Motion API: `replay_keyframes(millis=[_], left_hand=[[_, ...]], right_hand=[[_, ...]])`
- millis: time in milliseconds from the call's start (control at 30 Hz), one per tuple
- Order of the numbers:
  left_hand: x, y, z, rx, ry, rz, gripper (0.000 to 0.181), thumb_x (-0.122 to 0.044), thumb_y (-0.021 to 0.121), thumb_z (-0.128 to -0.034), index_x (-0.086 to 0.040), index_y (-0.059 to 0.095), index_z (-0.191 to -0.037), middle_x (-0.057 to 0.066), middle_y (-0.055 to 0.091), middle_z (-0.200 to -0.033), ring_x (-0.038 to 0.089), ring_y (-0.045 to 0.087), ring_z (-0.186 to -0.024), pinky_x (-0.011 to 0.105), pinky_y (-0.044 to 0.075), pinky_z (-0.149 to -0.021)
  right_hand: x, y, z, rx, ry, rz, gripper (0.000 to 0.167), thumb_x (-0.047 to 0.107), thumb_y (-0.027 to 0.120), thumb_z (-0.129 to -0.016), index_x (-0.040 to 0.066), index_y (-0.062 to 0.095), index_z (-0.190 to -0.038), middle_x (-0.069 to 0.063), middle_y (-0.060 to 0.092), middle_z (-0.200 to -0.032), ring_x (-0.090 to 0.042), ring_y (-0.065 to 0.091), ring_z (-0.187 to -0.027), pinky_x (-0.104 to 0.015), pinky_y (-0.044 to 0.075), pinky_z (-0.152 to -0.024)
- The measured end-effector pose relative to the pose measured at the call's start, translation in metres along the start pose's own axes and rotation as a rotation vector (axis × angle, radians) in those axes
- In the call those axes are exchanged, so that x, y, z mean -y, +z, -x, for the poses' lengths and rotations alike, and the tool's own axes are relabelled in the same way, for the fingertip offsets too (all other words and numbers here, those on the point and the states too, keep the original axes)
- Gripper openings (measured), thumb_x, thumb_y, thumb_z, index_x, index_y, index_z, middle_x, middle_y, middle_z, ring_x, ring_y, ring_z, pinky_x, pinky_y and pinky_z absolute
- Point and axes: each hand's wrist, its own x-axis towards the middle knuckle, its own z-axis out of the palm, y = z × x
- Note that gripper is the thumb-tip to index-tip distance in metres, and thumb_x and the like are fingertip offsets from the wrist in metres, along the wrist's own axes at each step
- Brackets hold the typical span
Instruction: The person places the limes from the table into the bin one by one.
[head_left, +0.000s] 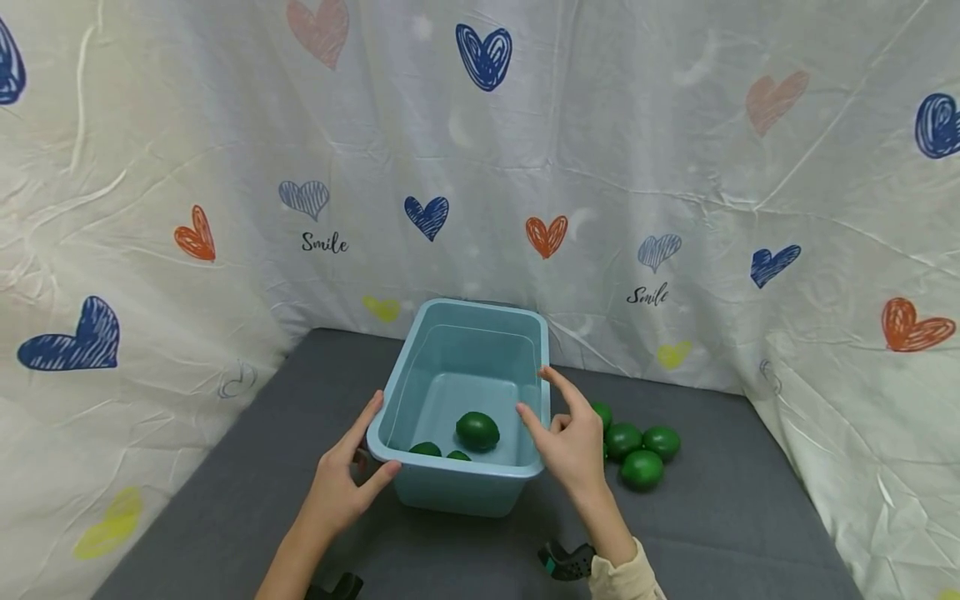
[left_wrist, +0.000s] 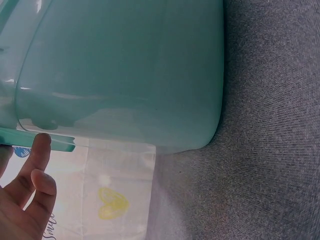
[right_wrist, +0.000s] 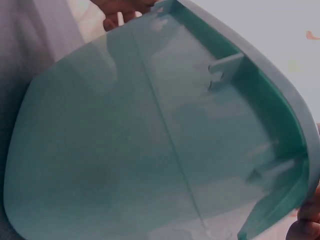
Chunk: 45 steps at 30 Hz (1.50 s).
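Note:
A light blue plastic bin (head_left: 468, 492) stands on the grey tabletop. Three green limes lie inside; one lime (head_left: 477, 431) shows whole, the others partly behind the near wall. My left hand (head_left: 341, 479) holds the bin's near left corner, thumb at the front rim and a finger along the left rim. Some of its fingers (left_wrist: 40, 155) curl under the rim in the left wrist view. At the right side, my right hand (head_left: 573, 442) grips the rim, its thumb over the inside and the other fingers outside. In the right wrist view its fingertips (right_wrist: 306, 222) meet the rim.
Several loose limes (head_left: 642, 469) sit together on the table to the right of the bin, just past my right hand. A white curtain (head_left: 487, 150) with printed hearts hangs behind the table (head_left: 720, 517) and down both sides.

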Motion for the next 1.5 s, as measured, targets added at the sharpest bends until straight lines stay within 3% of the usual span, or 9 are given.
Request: replay_keyframes(millis=[300,567,933,1300,1400,1500], left_hand=[[0.0,0.004,0.002,-0.007,-0.016,0.007,0.089,-0.015,0.08,-0.0901,-0.022,0.037,-0.167,0.007,0.047,-0.165,0.016,0.054,-0.078,0.027,0.044,-0.065],[0.002,0.006,0.005,-0.013,-0.026,0.022,0.089,-0.014,0.08,-0.0908,-0.025,0.037,-0.167,0.005,0.046,-0.166,0.016,0.053,-0.077,0.031,0.044,-0.065],[0.002,0.007,0.002,-0.014,-0.009,0.021,0.089,-0.013,0.08,-0.0902,-0.023,0.037,-0.167,0.005,0.047,-0.166,0.017,0.055,-0.077,0.028,0.045,-0.066],[0.002,0.007,0.0,-0.011,-0.01,0.034,0.09,-0.012,0.08,-0.0907,-0.024,0.036,-0.168,0.005,0.046,-0.166,0.012,0.053,-0.078,0.028,0.044,-0.067],[0.002,0.004,0.001,-0.014,-0.012,0.027,0.09,-0.012,0.08,-0.0907,-0.025,0.036,-0.168,0.004,0.046,-0.166,0.008,0.052,-0.079,0.027,0.044,-0.067],[0.001,0.004,0.001,-0.01,-0.007,0.026,0.09,-0.013,0.08,-0.0909,-0.024,0.035,-0.168,0.003,0.045,-0.167,0.008,0.052,-0.079,0.027,0.044,-0.067]], right_hand=[[-0.019,-0.017,0.007,-0.053,0.005,0.022,0.059,0.013,0.085,-0.092,0.01,0.063,-0.147,-0.01,0.069,-0.14,0.003,0.032,-0.036,-0.02,0.03,-0.036],[-0.039,-0.037,0.017,-0.08,0.07,0.064,0.061,0.012,0.085,-0.091,0.008,0.063,-0.147,-0.014,0.069,-0.14,0.002,0.035,-0.036,-0.021,0.032,-0.038],[-0.072,-0.062,0.036,-0.091,0.141,0.199,0.06,0.018,0.084,-0.092,0.009,0.063,-0.147,-0.011,0.069,-0.14,0.003,0.031,-0.034,-0.023,0.032,-0.037],[-0.1,-0.085,0.051,-0.119,0.137,0.387,0.062,0.017,0.088,-0.088,0.001,0.064,-0.143,-0.018,0.07,-0.135,0.005,0.023,-0.036,-0.024,0.032,-0.041],[-0.106,-0.089,0.055,-0.112,0.199,0.428,0.066,0.018,0.089,-0.086,-0.001,0.063,-0.144,-0.02,0.069,-0.136,-0.001,0.029,-0.036,-0.026,0.036,-0.044],[-0.114,-0.094,0.059,-0.104,0.252,0.49,0.07,0.019,0.091,-0.084,-0.002,0.062,-0.145,-0.022,0.069,-0.137,-0.016,0.054,-0.05,-0.036,0.052,-0.058]])
